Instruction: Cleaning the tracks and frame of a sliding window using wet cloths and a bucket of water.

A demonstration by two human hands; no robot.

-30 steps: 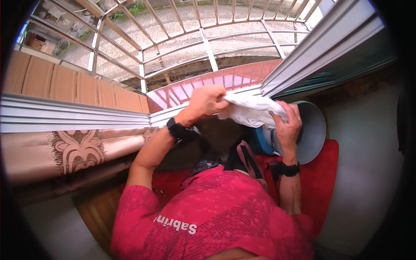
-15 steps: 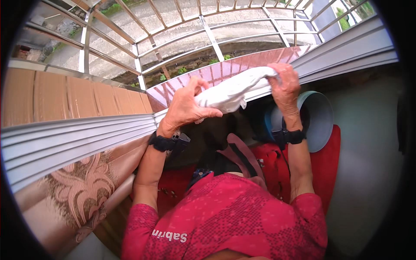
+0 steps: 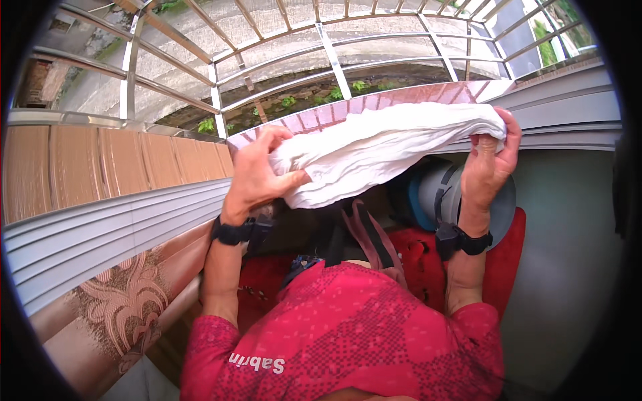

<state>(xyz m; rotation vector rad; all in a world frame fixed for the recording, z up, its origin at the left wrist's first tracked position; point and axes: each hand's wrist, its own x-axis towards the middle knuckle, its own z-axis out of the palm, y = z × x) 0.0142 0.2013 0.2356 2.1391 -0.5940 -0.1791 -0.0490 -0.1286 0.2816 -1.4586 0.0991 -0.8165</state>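
A crumpled white cloth point(image 3: 384, 144) is stretched between my two hands above the window sill. My left hand point(image 3: 257, 170) grips its left end, thumb on the near side and fingers curled at the far side. At the other end my right hand point(image 3: 491, 160) pinches a corner between thumb and fingers. The middle of the cloth hangs loose and wrinkled, so its exact kind cannot be made out. Both wrists wear black straps with small dark devices.
Metal railing bars point(image 3: 331, 57) stand beyond the pinkish tiled sill point(image 3: 328, 115). White window frame tracks point(image 3: 114, 230) run along the left, beside a patterned curtain point(image 3: 127, 301). A grey-blue bucket point(image 3: 503, 200) is under my right forearm, near a red mat point(image 3: 511, 247).
My right hand has moved right and my left hand slightly left, drawing the bunched white cloth out wider. It now hangs longer and broader between them.
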